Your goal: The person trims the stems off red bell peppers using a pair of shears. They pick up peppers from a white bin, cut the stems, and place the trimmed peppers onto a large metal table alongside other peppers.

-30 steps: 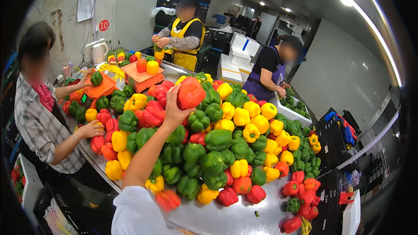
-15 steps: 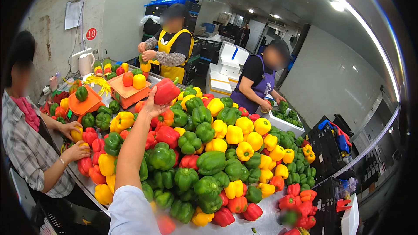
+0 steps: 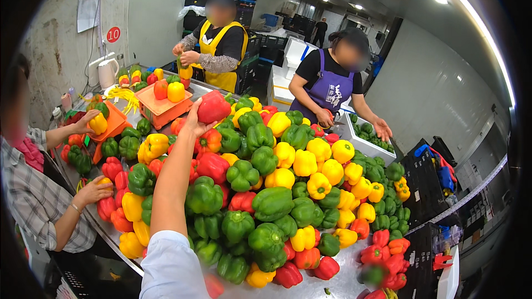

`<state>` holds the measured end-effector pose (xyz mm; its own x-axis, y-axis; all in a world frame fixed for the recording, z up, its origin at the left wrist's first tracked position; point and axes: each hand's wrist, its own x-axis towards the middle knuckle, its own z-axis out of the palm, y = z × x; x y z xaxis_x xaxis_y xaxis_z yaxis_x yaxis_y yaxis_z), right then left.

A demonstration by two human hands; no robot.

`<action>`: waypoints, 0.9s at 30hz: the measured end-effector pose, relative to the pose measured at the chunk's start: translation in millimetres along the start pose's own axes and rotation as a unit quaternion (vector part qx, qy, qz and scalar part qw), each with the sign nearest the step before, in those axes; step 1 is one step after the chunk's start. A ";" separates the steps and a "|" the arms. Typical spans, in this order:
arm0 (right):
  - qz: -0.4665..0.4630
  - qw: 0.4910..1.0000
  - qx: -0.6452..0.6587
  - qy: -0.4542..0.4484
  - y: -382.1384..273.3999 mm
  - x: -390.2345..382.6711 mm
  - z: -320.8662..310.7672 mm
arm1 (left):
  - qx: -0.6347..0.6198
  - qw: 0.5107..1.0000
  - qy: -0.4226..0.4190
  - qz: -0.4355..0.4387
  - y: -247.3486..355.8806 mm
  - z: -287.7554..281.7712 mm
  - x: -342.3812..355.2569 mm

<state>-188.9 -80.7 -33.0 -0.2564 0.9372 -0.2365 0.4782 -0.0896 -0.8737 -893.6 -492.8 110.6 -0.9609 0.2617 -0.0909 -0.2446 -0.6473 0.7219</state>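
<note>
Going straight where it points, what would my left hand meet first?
Past the red pepper your left hand holds, probably the yellow apron of the person opposite, though depth is unclear.

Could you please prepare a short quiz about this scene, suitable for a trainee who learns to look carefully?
1. Which hand of the camera wearer holds the red pepper?
2. True or false: the pepper box in front of the person in purple is white.
3. Choose: the person near the dark crates wears an apron that is (a) white, (b) yellow, (c) red.

Key: 1. The left hand. 2. True. 3. (b).
</note>
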 end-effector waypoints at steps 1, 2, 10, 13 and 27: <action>0.001 1.000 0.000 -0.001 0.3 0.3 -0.2 | 0.000 1.000 -0.002 -0.003 -1.1 -3.1 2.0; 0.001 1.000 -0.001 -0.001 0.3 0.1 -0.6 | 0.001 1.000 -0.004 -0.006 -1.6 -6.8 3.3; 0.005 1.000 0.003 -0.003 1.8 3.7 -0.4 | -0.030 0.999 -0.012 -0.026 -1.9 -13.0 12.2; 0.003 1.000 0.006 -0.001 2.6 6.2 -0.4 | -0.033 0.999 0.004 -0.041 -0.3 -11.6 15.5; 0.007 1.000 0.002 -0.003 4.1 10.2 0.2 | -0.016 0.999 0.017 -0.048 -0.1 -11.6 14.9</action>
<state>-189.7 -71.5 -39.1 -0.2549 0.9340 -0.2503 0.4786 -0.1030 -0.8720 -909.4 -497.2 101.2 -0.9363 0.3004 -0.1821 -0.3397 -0.6422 0.6871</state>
